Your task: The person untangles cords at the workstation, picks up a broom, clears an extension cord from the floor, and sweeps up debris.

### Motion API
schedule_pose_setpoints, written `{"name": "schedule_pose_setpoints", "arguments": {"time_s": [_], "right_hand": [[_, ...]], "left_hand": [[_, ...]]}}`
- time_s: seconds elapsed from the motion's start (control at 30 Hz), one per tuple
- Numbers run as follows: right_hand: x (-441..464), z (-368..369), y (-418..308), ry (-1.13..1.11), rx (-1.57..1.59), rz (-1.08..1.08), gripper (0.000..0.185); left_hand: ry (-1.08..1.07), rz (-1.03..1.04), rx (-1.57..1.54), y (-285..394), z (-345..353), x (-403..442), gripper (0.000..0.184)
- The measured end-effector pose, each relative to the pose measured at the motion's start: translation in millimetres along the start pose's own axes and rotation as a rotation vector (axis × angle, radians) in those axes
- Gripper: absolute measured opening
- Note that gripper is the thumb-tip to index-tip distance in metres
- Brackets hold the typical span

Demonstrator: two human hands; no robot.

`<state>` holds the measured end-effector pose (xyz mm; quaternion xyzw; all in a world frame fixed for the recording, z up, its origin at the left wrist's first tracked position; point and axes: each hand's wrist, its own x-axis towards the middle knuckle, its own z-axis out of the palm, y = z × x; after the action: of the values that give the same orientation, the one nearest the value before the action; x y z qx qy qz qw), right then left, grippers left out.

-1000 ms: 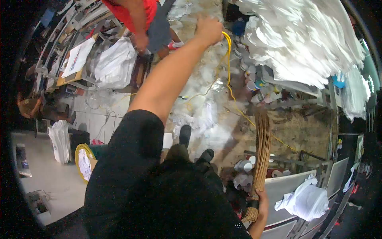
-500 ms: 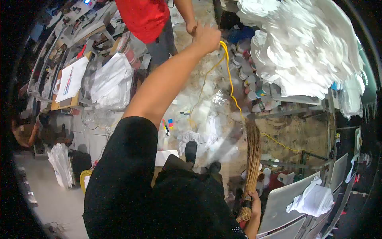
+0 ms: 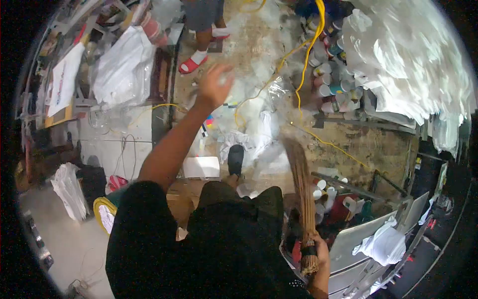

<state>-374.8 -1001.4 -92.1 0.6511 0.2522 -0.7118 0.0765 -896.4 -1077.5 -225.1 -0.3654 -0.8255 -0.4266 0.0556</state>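
My right hand grips a stick broom by its bound handle end, at the lower right. The bristles point forward over the floor, their tips smeared by motion. My left hand is stretched out over the floor with nothing in it, its fingers apart and slightly blurred. Beyond it and to the right hangs a yellow cord, separate from the hand; its upper end leaves the view. White crumpled cloth and plastic lie on the floor ahead of my feet.
A person in red sandals stands ahead. At the right are a large pile of white fabric, several paint tubs and a white cloth on a board. Plastic-wrapped white sheets lie at the left.
My left hand has let go of the yellow cord and drawn back, lower and to the left. The view has tipped down. My right hand still holds the broom.
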Motion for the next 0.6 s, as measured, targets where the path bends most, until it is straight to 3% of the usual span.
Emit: {"name": "schedule_pose_setpoints", "arguments": {"time_s": [0.03, 0.07, 0.13, 0.27, 0.33, 0.43, 0.53, 0.57, 0.6], "right_hand": [[0.0, 2.7, -6.7, -0.035, 0.051, 0.046, 0.038], [3.3, 4.5, -14.0, -0.020, 0.046, 0.050, 0.038], [8.7, 7.0, -24.5, -0.066, 0.159, 0.241, 0.038], [45.6, 20.7, -34.5, 0.063, 0.061, 0.351, 0.041], [110.6, 11.3, -16.4, -0.084, -0.313, -0.074, 0.049], [185.8, 39.6, -39.0, -0.100, -0.363, -0.332, 0.055], [294.4, 17.9, -48.6, -0.074, -0.432, -0.469, 0.055], [321.1, 10.7, -58.4, -0.018, -0.535, -0.571, 0.054], [334.1, 10.1, -75.1, -0.042, -0.546, -0.542, 0.054]], "left_hand": [[-0.107, -0.272, -0.131, -43.8, 18.2, -42.9, 0.028], [-0.386, -0.303, 0.268, -104.9, 47.6, -83.7, 0.039], [-0.588, -0.689, -0.022, -98.9, 56.2, -118.6, 0.058], [-0.631, -0.782, -0.154, -105.6, 135.9, -115.3, 0.077], [-0.440, -0.669, -0.142, -108.9, 186.7, -75.7, 0.090], [-0.349, -0.641, -0.164, -105.8, 244.6, -28.6, 0.093], [-0.452, -0.688, -0.224, -114.2, 278.5, -27.9, 0.089], [-0.555, -0.644, -0.146, -131.8, 299.3, -50.2, 0.083], [-0.667, -0.605, -0.070, -146.3, 316.7, -78.1, 0.078]]}}
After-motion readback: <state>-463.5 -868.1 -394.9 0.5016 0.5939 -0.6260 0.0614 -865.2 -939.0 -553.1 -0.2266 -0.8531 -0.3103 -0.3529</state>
